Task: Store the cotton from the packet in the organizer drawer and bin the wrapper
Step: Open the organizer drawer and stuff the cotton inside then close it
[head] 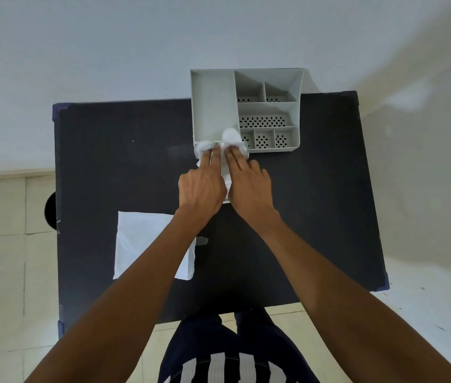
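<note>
A grey plastic organizer with several compartments stands at the far edge of the black table. Just in front of it, my left hand and my right hand press side by side on a clear packet of white cotton. A tuft of cotton bulges from the packet's far end, over the organizer's front rim. More white material bunches under my left fingertips. Most of the packet is hidden beneath my hands.
A flat white sheet lies on the table under my left forearm. A round black object shows beside the table's left edge, on the tiled floor. A white wall rises behind the table.
</note>
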